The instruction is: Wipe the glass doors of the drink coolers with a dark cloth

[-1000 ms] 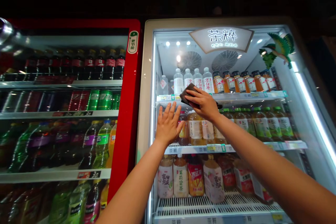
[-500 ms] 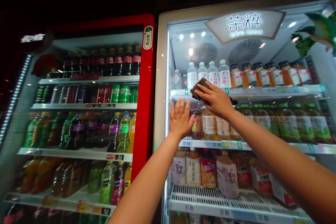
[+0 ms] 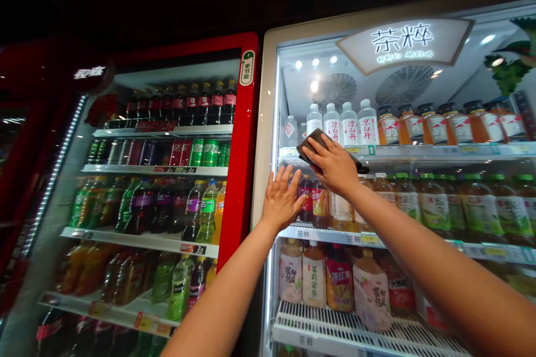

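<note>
My right hand [image 3: 333,164] presses a dark folded cloth [image 3: 312,148] flat against the glass door of the pale-framed drinks fridge [image 3: 264,122]. A bit of the cloth shows past the right side of the hand. Lower and to the left, my left hand [image 3: 281,196] lies with fingers spread near the left edge of the same door and holds nothing. Behind the glass, clear water bottles [image 3: 349,125] stand above the cloth on the upper shelf. Tea bottles [image 3: 433,206] line the shelf below, partly hidden by my right arm.
A red-framed fridge [image 3: 242,167] with cans and soda bottles stands to the left. An illuminated sign [image 3: 404,44] spans the top of the pale fridge, with green leaf decoration [image 3: 506,72] at the right. Pink-labelled bottles [image 3: 372,290] sit on a lower rack.
The view has shifted, so both fridges sit farther right. My right hand and the cloth have slid left across the glass. My left hand has moved left towards the door frame, fingers still spread.
</note>
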Motion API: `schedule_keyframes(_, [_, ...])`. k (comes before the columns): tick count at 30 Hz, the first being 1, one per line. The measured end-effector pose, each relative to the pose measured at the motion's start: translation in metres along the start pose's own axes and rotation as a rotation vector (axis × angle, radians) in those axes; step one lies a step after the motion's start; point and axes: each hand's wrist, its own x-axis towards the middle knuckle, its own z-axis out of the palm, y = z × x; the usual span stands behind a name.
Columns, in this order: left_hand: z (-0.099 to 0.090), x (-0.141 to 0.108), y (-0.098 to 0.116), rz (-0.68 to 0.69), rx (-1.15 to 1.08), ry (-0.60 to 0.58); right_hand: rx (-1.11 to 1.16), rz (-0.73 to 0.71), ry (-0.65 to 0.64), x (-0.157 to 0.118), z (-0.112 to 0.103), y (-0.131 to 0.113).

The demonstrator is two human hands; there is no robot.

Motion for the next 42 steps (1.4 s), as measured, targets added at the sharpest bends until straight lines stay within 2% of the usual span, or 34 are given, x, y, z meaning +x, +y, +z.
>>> schedule_keyframes(4, [-0.002,0.0,-0.003,0.019,0.014,0.015,0.014,-0.091,0.003,-0.022,-0.012,0.025])
schedule_keyframes(7, [-0.005,-0.002,-0.005,0.034,0.037,0.016,-0.005,0.022,0.06,-0.005,-0.011,0.033])
schedule_keyframes(10, [-0.007,-0.009,-0.005,0.02,0.053,0.012,-0.031,0.161,0.104,0.023,-0.001,0.013])
schedule_keyframes(12, [-0.007,-0.015,-0.005,-0.003,0.053,0.014,-0.025,0.134,0.085,0.031,0.006,-0.007])
schedule_keyframes(15, [-0.009,-0.025,-0.007,-0.015,0.042,0.016,0.028,-0.043,0.015,0.018,0.009,-0.024])
schedule_keyframes(17, [-0.012,-0.03,-0.012,0.001,0.039,0.006,0.072,-0.125,0.005,0.0,0.006,-0.019])
schedule_keyframes(19, [-0.015,-0.034,-0.021,0.032,0.048,-0.01,0.105,-0.132,0.043,-0.014,0.002,-0.007])
schedule_keyframes(21, [-0.019,-0.037,-0.03,0.066,0.063,-0.025,0.111,-0.061,0.099,-0.015,0.002,0.003])
schedule_keyframes(23, [-0.023,-0.041,-0.039,0.095,0.077,-0.039,0.086,0.066,0.146,-0.002,0.007,0.001])
schedule_keyframes(26, [-0.029,-0.05,-0.05,0.143,0.082,-0.062,0.027,0.235,0.172,0.026,0.018,-0.027])
schedule_keyframes(28, [-0.032,-0.058,-0.055,0.174,0.071,-0.08,0.008,0.229,0.139,0.035,0.025,-0.051])
schedule_keyframes(31, [-0.036,-0.072,-0.062,0.192,0.043,-0.108,0.023,0.091,0.058,0.021,0.03,-0.073])
schedule_keyframes(35, [-0.036,-0.084,-0.07,0.2,-0.005,-0.115,0.075,0.005,0.045,-0.017,0.023,-0.064])
schedule_keyframes(38, [-0.034,-0.087,-0.074,0.213,-0.035,-0.098,0.051,0.121,0.062,-0.013,0.019,-0.057])
schedule_keyframes(42, [-0.029,-0.087,-0.076,0.213,-0.057,-0.067,-0.065,0.387,0.045,0.035,0.03,-0.082])
